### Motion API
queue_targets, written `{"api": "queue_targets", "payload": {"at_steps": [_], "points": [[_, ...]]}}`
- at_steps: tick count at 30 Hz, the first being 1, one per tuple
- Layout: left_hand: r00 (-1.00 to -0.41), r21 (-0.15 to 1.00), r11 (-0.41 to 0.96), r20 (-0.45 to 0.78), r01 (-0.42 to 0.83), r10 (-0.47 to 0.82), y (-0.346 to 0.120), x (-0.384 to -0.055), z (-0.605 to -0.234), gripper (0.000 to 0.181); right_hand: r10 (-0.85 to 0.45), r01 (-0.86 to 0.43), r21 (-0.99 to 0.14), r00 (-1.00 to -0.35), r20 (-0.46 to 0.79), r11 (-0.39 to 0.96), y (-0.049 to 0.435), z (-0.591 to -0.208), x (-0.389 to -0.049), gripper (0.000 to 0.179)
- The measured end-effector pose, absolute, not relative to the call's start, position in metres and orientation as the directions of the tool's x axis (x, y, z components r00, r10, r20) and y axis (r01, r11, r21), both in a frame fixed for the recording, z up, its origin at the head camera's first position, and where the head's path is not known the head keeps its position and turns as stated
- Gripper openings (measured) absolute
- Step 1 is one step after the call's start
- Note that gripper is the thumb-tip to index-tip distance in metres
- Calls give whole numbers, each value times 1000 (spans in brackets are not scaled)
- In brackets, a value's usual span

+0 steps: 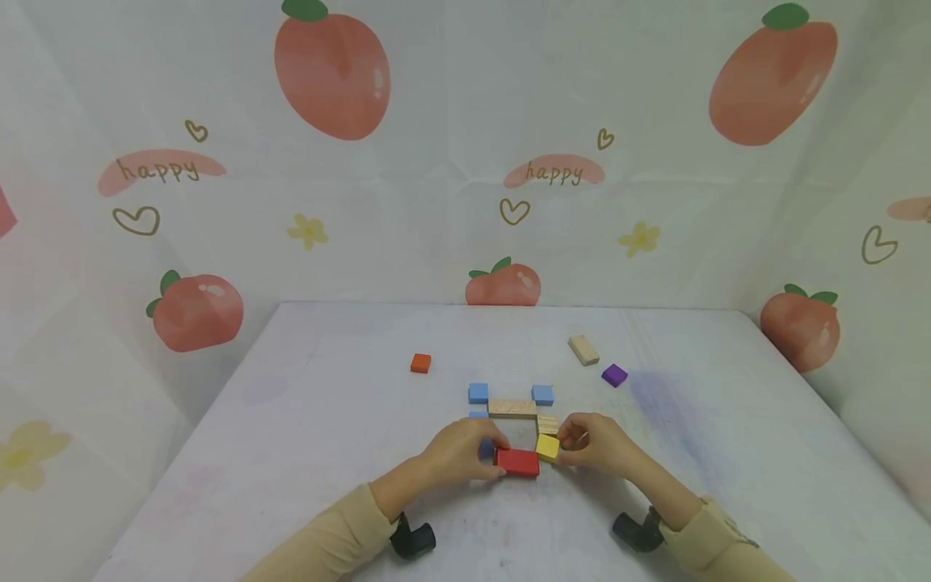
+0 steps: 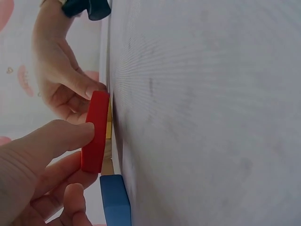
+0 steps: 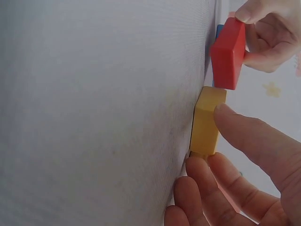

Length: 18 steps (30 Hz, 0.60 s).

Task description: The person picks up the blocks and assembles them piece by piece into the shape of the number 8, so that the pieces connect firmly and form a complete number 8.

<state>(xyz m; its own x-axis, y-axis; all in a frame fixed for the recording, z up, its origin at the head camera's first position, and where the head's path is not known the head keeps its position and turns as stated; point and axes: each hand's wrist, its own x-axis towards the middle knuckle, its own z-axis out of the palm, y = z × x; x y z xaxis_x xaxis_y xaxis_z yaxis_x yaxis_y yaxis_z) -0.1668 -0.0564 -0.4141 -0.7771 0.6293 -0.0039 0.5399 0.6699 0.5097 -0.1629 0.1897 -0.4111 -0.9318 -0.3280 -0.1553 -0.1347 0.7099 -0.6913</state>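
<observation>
My left hand (image 1: 460, 449) pinches a red rectangular block (image 1: 518, 462) between thumb and fingers. In the right wrist view the red block (image 3: 227, 54) appears raised slightly off the table. The right hand (image 1: 600, 443) has its thumb and fingertips on a yellow block (image 1: 548, 447), which sits low by the table, as the right wrist view shows. Behind it lies a pale wooden block (image 1: 548, 425). A wooden plank (image 1: 512, 409) lies between blue blocks, one at its left end (image 1: 478, 394) and another at its right (image 1: 542, 394). A darker blue block (image 2: 115, 200) is partly hidden by the left hand.
Toward the back lie an orange-red block (image 1: 420, 363), a loose wooden block (image 1: 584, 350) and a purple block (image 1: 614, 375). A white cloth with fruit prints (image 1: 436, 202) hangs behind the white table (image 1: 291, 453). Dark wrist devices (image 1: 414, 540) sit below both wrists.
</observation>
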Motion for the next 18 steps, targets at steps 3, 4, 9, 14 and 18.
{"api": "queue_targets", "payload": {"at_steps": [3, 4, 9, 14, 18], "points": [[-779, 500, 678, -9, 539, 627, -56, -166, -414, 28, -333, -140, -694, -931, -151, 706, 190, -412, -162, 25], [-780, 496, 680, -11, 539, 626, -56, -166, -414, 28, -338, -146, -694, -930, -148, 705, 190, -412, -162, 26], [-782, 479, 694, -25, 538, 623, -56, -165, -413, 28, -348, -157, -697, -927, -141, 700, 191, -412, -162, 26], [-773, 442, 699, -21, 562, 634, -55, -165, -412, 29, -352, -161, -696, -926, -139, 699, 191, -412, -162, 26], [-774, 430, 706, -27, 562, 633, -54, -165, -412, 29, -348, -159, -695, -927, -139, 701, 191, -412, -162, 26]]}}
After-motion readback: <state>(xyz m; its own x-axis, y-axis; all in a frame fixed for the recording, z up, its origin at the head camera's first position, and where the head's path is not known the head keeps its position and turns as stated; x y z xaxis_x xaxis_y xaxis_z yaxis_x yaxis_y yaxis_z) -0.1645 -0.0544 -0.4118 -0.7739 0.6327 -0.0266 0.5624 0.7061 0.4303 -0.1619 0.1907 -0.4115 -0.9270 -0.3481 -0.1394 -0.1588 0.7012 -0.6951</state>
